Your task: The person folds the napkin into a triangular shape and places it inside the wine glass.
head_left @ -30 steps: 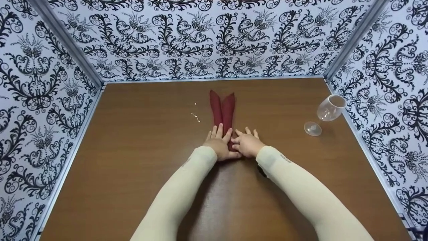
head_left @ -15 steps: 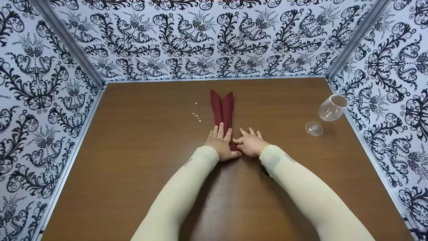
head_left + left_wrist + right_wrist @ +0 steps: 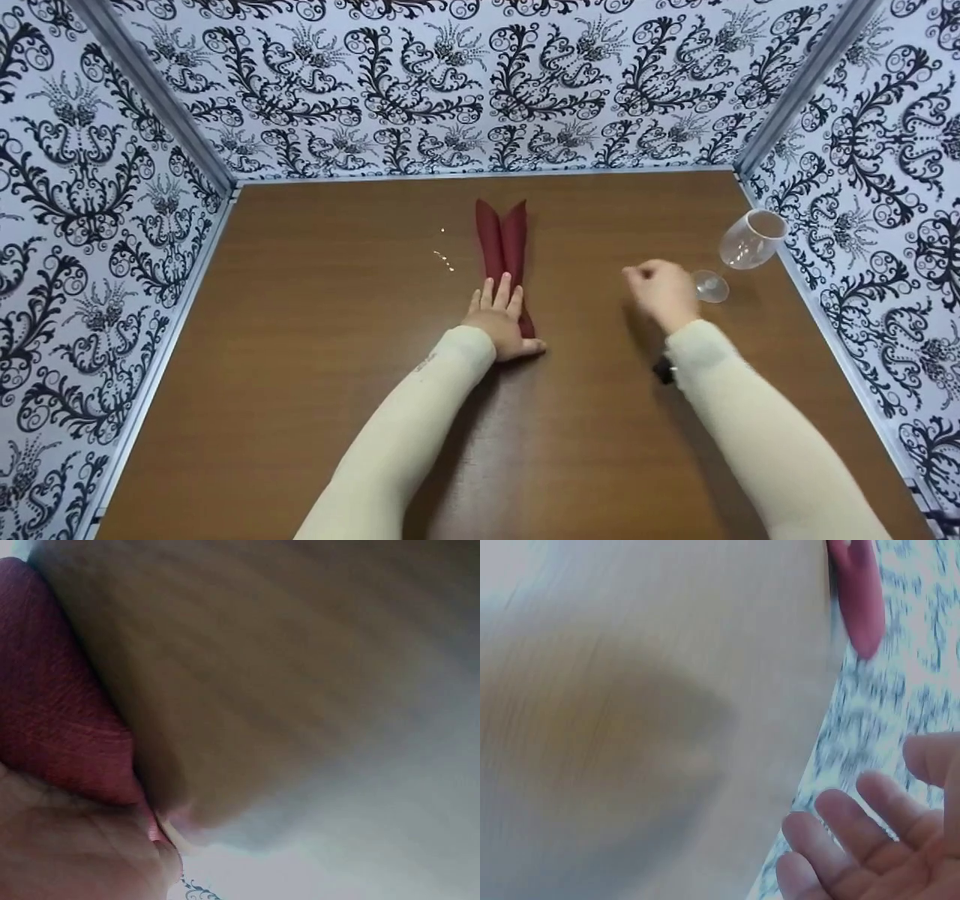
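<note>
A dark red cloth napkin [image 3: 514, 240], rolled into two side-by-side tubes with pointed tops, lies on the table. My left hand [image 3: 495, 324] rests on its lower part with fingers straight and thumb out to the right. In the left wrist view the red cloth [image 3: 60, 697] shows against the palm. My right hand [image 3: 664, 291] is above the table just left of a stemmed wine glass [image 3: 750, 244], in front of part of its foot. Its fingers [image 3: 851, 821] are loosely bent and hold nothing in the right wrist view.
The brown wooden table [image 3: 300, 315] is bounded by patterned black-and-white walls [image 3: 450, 90] at the back and sides. Small bright specks [image 3: 446, 259] show on the wood left of the napkin. The glass stands near the right edge.
My right hand has left the napkin's side and moved right, close to the wine glass. My left hand has stayed on the napkin.
</note>
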`<state>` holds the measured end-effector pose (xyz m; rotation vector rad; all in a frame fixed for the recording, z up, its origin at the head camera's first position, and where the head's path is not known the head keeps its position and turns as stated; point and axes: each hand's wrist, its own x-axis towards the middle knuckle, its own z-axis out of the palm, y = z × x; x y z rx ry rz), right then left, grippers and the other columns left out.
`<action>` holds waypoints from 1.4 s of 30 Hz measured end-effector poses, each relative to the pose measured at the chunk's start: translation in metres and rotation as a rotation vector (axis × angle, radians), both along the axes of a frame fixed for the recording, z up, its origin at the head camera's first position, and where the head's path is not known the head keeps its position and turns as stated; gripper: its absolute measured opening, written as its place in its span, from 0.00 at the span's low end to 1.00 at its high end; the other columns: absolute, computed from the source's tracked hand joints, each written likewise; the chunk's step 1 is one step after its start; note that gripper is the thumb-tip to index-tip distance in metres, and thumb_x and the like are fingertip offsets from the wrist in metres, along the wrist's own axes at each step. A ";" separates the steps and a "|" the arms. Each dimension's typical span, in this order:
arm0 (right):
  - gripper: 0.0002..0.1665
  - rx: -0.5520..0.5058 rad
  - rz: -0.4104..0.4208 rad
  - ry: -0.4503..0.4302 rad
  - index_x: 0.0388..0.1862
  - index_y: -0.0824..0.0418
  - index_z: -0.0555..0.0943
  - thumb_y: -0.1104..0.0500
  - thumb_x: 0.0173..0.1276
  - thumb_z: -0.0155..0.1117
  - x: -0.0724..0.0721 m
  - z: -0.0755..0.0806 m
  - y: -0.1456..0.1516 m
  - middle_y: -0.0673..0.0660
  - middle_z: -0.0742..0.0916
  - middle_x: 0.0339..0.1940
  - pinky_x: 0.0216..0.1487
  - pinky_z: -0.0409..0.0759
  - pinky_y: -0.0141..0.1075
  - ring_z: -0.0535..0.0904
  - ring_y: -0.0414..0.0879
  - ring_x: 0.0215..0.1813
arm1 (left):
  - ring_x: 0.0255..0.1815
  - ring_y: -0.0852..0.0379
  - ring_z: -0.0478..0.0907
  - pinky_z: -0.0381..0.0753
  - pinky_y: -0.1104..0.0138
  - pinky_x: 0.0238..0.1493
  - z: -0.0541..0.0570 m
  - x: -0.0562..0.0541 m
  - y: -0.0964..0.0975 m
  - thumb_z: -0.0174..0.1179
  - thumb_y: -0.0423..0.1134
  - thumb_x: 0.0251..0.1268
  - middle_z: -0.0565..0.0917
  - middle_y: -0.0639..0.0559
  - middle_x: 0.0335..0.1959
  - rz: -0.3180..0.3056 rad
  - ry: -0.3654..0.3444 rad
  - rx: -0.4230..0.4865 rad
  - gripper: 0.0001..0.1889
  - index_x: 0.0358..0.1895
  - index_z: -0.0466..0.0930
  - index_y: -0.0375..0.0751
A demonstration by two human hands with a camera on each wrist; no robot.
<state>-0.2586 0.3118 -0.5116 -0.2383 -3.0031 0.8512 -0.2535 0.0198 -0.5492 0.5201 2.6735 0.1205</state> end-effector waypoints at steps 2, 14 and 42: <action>0.32 -0.030 -0.091 0.009 0.57 0.67 0.87 0.40 0.80 0.54 0.003 0.001 0.018 0.69 0.89 0.57 0.64 0.78 0.60 0.84 0.68 0.60 | 0.89 0.39 0.29 0.38 0.49 0.88 0.003 0.002 0.000 0.50 0.82 0.63 0.30 0.46 0.89 -0.004 0.002 0.005 0.62 0.88 0.36 0.49; 0.58 -0.505 -0.489 -0.106 0.80 0.76 0.57 0.37 0.69 0.67 0.011 -0.002 0.070 0.71 0.68 0.80 0.80 0.67 0.45 0.68 0.57 0.76 | 0.89 0.39 0.27 0.38 0.50 0.88 -0.017 -0.009 0.004 0.48 0.84 0.61 0.28 0.47 0.89 0.010 -0.014 -0.012 0.63 0.88 0.33 0.52; 0.68 -0.737 -0.655 0.146 0.88 0.51 0.39 0.50 0.64 0.78 -0.016 0.025 0.089 0.57 0.61 0.87 0.82 0.59 0.30 0.60 0.44 0.84 | 0.89 0.39 0.29 0.39 0.51 0.88 -0.010 -0.007 0.004 0.47 0.83 0.63 0.30 0.46 0.89 0.001 -0.007 -0.043 0.62 0.88 0.34 0.50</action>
